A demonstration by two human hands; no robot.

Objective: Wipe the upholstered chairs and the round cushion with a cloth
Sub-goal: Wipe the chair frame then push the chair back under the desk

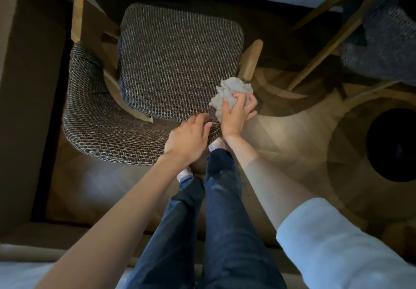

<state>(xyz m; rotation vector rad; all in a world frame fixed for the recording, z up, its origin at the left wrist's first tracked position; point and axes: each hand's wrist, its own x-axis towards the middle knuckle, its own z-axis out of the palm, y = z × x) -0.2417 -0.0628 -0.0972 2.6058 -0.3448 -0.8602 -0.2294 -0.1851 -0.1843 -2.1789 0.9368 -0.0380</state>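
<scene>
An upholstered chair [177, 63] with brown woven fabric and wooden arms stands below me, its curved backrest [101, 129] nearest to me. My right hand [236, 117] grips a crumpled white cloth [231, 93] against the right end of the backrest, beside the seat's near right corner. My left hand [189, 138] rests on the top of the backrest just left of it, fingers bent over the fabric edge. A second upholstered chair [382, 47] in grey fabric stands at the upper right.
A dark round shape [391, 144] lies on the wooden floor at the right, under curved wooden legs [319, 47]. A tall dark panel [29, 86] stands on the left. My legs in blue trousers [216, 210] are right behind the chair.
</scene>
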